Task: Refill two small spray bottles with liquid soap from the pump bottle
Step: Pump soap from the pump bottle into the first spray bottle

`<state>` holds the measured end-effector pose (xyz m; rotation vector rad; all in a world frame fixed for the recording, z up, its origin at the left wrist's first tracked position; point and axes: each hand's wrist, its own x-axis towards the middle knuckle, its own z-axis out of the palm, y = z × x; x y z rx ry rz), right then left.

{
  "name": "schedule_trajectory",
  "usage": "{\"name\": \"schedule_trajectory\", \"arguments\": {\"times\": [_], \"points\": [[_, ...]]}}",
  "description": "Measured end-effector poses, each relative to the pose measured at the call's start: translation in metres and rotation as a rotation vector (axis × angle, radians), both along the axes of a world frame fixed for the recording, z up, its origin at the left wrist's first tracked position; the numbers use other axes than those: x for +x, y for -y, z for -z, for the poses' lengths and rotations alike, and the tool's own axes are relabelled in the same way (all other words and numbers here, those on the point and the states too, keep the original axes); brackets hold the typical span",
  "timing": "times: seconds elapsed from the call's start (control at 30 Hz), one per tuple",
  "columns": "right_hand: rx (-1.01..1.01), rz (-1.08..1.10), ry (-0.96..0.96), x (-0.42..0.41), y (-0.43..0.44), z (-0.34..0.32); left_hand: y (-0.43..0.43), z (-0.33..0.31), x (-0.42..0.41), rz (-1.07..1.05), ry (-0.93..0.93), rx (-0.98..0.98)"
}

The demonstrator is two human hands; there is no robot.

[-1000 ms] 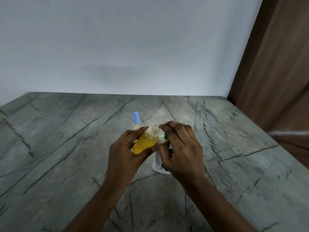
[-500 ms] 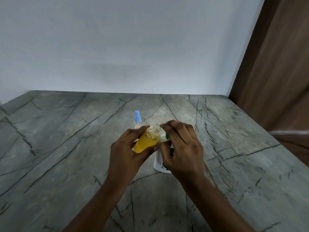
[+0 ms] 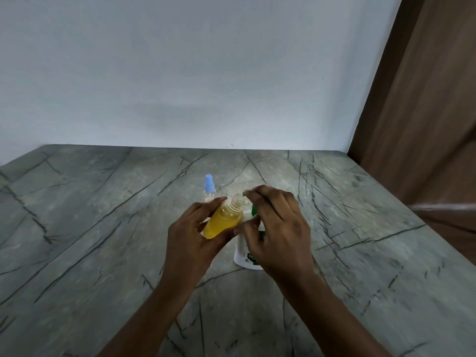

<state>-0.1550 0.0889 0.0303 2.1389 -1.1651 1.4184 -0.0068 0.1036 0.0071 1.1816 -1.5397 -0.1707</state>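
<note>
Above the worktop (image 3: 103, 228), the left hand (image 3: 190, 240) is gripping the tilted, uncapped yellow spray bottle (image 3: 224, 220); the right hand (image 3: 278, 228), fingers curled over the pump bottle (image 3: 244, 256), has lifted slightly, suggesting pumping is pausing.

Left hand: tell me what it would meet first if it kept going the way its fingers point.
Probably the spray bottle with the blue cap, standing just beyond the left hand, which holds the open yellow bottle tilted. Depth is unclear; it might pass beside it.

Domestic interior, likely a home counter: grey veined stone countertop (image 3: 103, 228), plain white painted wall (image 3: 180, 73), brown wood-grain panel (image 3: 425, 112) at right.
</note>
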Motion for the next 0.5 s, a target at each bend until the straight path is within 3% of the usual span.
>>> {"name": "schedule_trajectory", "arguments": {"times": [0.5], "points": [[-0.017,0.017,0.001,0.001,0.001,0.008,0.001,0.003,0.002,-0.012,0.019,0.006]]}}
